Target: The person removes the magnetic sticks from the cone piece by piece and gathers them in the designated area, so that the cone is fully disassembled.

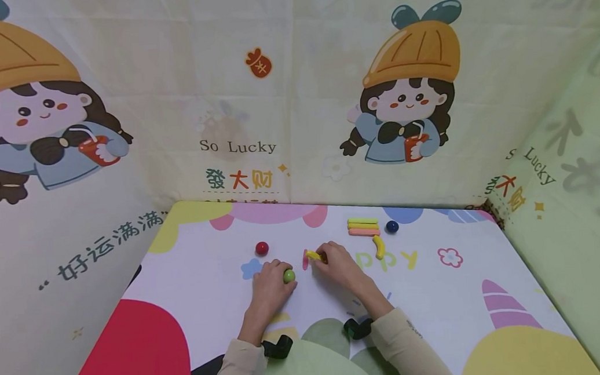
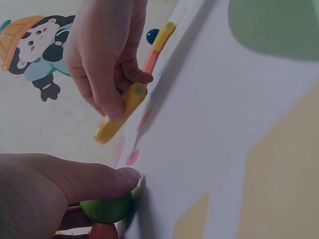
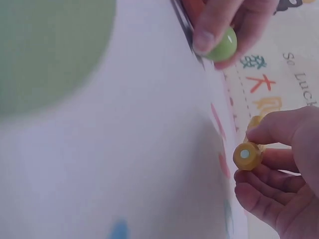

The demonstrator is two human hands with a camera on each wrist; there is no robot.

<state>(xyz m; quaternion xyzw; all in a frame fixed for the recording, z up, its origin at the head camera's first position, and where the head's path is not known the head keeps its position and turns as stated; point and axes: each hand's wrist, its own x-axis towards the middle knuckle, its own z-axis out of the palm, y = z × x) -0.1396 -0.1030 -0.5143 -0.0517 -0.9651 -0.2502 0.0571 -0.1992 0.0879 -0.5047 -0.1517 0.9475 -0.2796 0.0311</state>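
My left hand [image 1: 271, 288] grips a small green ball [image 1: 289, 276] low over the white patterned table. In the left wrist view its thumb lies across the green ball [image 2: 107, 209]. To its right, my right hand [image 1: 341, 265] pinches a yellow toy banana [image 1: 313, 256] between thumb and fingers; the left wrist view shows this banana [image 2: 119, 113] tilted and raised off the table. A pale dot marks the end of the banana [image 3: 247, 155] in the right wrist view. Ahead of the left hand sits a red ball [image 1: 262, 248].
Beyond the right hand lie a second toy banana [image 1: 379, 247], a row of yellow and pink sticks [image 1: 363, 227] side by side and a dark blue ball [image 1: 392, 227]. Printed cloth walls [image 1: 308, 152] stand behind the table and at both sides.
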